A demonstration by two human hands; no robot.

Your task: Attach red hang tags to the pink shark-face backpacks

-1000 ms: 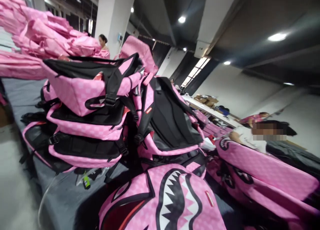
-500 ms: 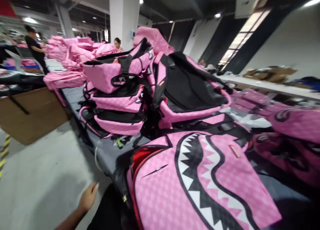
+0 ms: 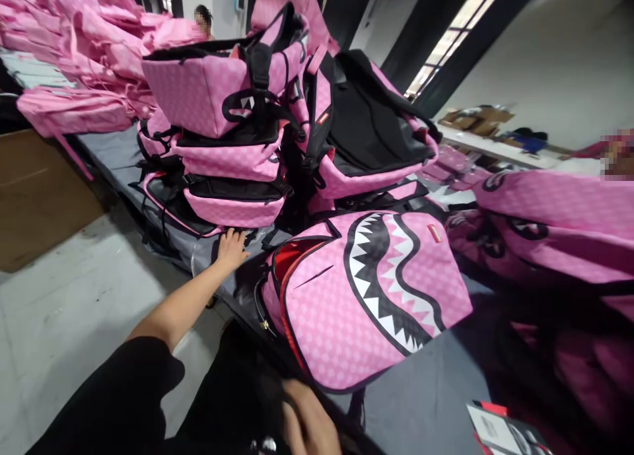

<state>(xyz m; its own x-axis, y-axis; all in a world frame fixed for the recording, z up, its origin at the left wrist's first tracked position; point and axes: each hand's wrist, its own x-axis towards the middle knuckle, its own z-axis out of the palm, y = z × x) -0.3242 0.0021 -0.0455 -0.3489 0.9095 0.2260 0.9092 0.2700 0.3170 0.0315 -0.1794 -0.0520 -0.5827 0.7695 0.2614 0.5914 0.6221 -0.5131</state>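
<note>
A pink checked backpack (image 3: pixel 327 316) with a black-and-white shark-mouth print lies on the grey table (image 3: pixel 416 402). Its side zip gapes, showing red lining. My left hand (image 3: pixel 232 249) reaches to the table edge beside a stack of pink-and-black backpacks (image 3: pixel 232 207), fingers stretched out. It is over or touching small dark items in clear plastic (image 3: pixel 257 236), partly covered by the fingers. Low in the view, my right hand (image 3: pixel 314 419) is near the backpack's lower edge, blurred and cut off by the frame. Whether it grips anything is unclear.
More pink backpacks (image 3: pixel 559 210) are piled at the right. Printed tags (image 3: pixel 500 428) lie at the near right of the table. Pink bags (image 3: pixel 99 32) heap up at the far left, with a person (image 3: pixel 202 20) behind. A cardboard box (image 3: pixel 44 197) stands beside the table.
My left hand has moved from beside the table up to its edge near the stack. My right hand has come into view at the bottom. The view has tilted down.
</note>
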